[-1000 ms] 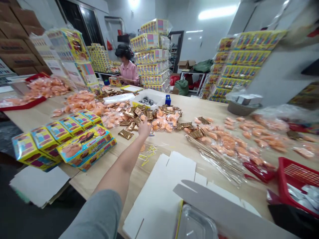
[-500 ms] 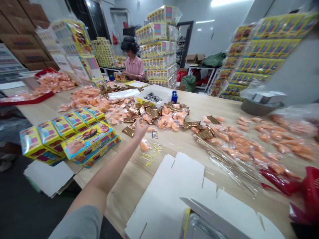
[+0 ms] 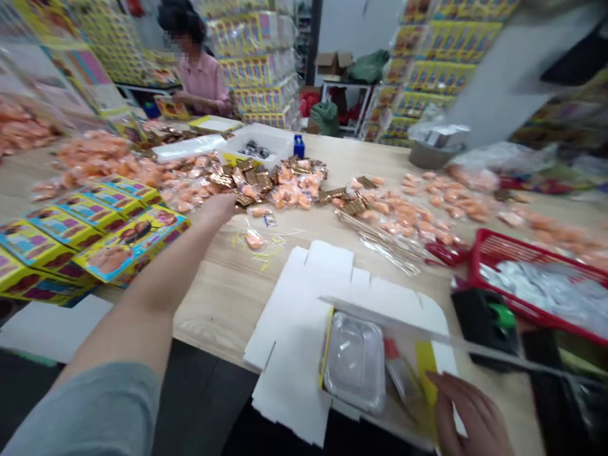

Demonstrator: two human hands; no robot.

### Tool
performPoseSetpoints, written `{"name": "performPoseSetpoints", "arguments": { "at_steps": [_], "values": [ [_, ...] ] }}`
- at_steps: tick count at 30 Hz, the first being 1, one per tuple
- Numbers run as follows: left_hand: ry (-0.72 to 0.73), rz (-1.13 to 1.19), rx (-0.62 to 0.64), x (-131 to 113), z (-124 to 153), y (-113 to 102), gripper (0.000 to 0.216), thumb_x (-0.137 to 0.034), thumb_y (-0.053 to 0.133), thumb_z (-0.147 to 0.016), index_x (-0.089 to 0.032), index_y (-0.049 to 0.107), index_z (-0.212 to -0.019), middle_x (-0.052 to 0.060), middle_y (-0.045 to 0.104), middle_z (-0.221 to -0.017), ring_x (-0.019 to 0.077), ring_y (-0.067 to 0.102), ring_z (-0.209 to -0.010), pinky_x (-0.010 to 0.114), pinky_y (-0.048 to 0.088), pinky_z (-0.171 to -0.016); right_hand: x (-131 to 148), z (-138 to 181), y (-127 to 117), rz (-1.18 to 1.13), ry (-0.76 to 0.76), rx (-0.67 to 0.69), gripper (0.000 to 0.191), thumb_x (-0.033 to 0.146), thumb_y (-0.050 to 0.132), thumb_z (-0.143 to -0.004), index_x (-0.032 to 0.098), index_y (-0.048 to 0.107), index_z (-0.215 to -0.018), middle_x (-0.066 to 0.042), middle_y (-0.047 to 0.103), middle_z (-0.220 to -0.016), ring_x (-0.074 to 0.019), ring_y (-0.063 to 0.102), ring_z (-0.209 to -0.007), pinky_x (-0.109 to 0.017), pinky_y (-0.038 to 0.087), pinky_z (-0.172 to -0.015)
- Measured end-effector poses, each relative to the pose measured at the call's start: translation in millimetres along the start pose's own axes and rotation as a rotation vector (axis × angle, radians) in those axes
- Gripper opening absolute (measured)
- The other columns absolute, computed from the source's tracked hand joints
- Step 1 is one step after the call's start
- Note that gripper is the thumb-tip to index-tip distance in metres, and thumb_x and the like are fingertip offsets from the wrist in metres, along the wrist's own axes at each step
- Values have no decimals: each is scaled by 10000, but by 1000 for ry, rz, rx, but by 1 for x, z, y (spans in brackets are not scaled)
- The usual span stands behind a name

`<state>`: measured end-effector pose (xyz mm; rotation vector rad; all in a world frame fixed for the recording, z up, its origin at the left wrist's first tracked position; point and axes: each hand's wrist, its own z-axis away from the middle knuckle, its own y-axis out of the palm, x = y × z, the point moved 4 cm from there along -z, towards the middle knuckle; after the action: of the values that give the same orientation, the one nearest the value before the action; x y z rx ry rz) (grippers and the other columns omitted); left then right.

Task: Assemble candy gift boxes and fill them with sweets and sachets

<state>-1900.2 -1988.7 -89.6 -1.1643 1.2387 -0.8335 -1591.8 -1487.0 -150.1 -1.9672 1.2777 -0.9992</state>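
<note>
Packets (image 3: 261, 182), gold-brown, lie heaped well in from the near edge of the table (image 3: 216, 304). Left hand (image 3: 222, 208): beside the heap; fingers hidden, grip cannot be told. Right hand (image 3: 468, 415): fingers bent, beside the yellow panel (image 3: 427, 373) of an open box (image 3: 325, 354) by the near edge; hold cannot be told. Handling, as judged: draw one packet by its rim, box steadied. Against the earlier frame: view tips lower, right hand is now in sight, left still at the heap.
</note>
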Motion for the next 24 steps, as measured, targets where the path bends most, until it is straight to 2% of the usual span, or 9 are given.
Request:
{"name": "performPoseSetpoints", "arguments": {
  "at_steps": [4, 6, 8, 9, 13, 16, 20, 22, 24],
  "values": [
    [12, 201, -295, -8, 69, -41, 438, -453, 593, -880, -94, 561, -1128, 76, 623, -1056, 200, 577, -981, 318, 448, -864, 26, -12, -20, -86, 8, -77, 206, 173, 499, -906, 198, 647, -1047, -77, 665, -963, -207, 622, -920, -370, 518, -845],
    [-23, 680, -432, -10, 129, -44, 472, -452, 709, -770, -119, 564, -1072, 12, 611, -897, 118, 560, -735, 228, 452, -693, 47, -21, -22, -220, 43, -27, 207, 162, 504, -915, 223, 643, -1055, -56, 653, -981, -180, 620, -931, -322, 520, -837],
    [-3, 1085, -306, -26, 192, -25, 501, -429, 775, -671, -162, 545, -1028, -19, 616, -828, 106, 543, -628, 210, 438, -592, 71, -29, -18, -379, 47, 69, 203, 196, 528, -917, 250, 640, -1078, -43, 654, -1023, -165, 628, -931, -302, 526, -830],
    [26, 1149, -185, -42, 222, -12, 506, -401, 807, -634, -179, 541, -1003, -15, 635, -844, 124, 575, -667, 222, 452, -614, 82, -33, -13, -473, 63, 137, 228, 225, 540, -917, 258, 625, -1126, -44, 654, -1063, -163, 633, -930, -299, 533, -820],
    [180, 999, 219, -119, 305, 40, 334, -328, 781, -666, -203, 567, -891, -27, 617, -802, 154, 595, -752, 263, 458, -712, 109, -45, 13, -834, 224, 452, 467, 329, 563, -896, 243, 486, -1349, -75, 651, -1172, -178, 652, -940, -306, 560, -756],
    [224, 1018, 334, -158, 314, 58, 364, -303, 775, -649, -211, 558, -928, -27, 597, -822, 157, 578, -795, 278, 442, -771, 102, -57, 28, -825, 325, 454, 347, 324, 547, -880, 239, 595, -1213, -54, 686, -1127, -194, 655, -979, -346, 532, -855],
    [7, 1453, 423, -158, 296, 65, 491, -319, 663, -692, -211, 515, -1147, 23, 569, -982, 162, 564, -946, 288, 441, -844, 80, -65, 49, -642, 440, 439, 256, 313, 558, -877, 263, 637, -1115, -24, 710, -1047, -203, 665, -911, -379, 521, -848],
    [-68, 1548, 466, -150, 292, 68, 498, -282, 606, -709, -220, 501, -1192, 26, 548, -1026, 140, 553, -932, 265, 447, -806, 77, -64, 58, -467, 367, 488, 250, 258, 597, -854, 252, 656, -1097, -43, 707, -1035, -241, 643, -978, -420, 507, -888],
    [-31, 1491, 418, -144, 292, 67, 506, -247, 638, -702, -217, 499, -1188, 21, 541, -1032, 127, 553, -916, 256, 453, -806, 82, -62, 60, -287, 223, 442, 285, 184, 631, -818, 224, 676, -1096, -90, 673, -1118, -290, 583, -1091, -463, 468, -957]
  ]
}}
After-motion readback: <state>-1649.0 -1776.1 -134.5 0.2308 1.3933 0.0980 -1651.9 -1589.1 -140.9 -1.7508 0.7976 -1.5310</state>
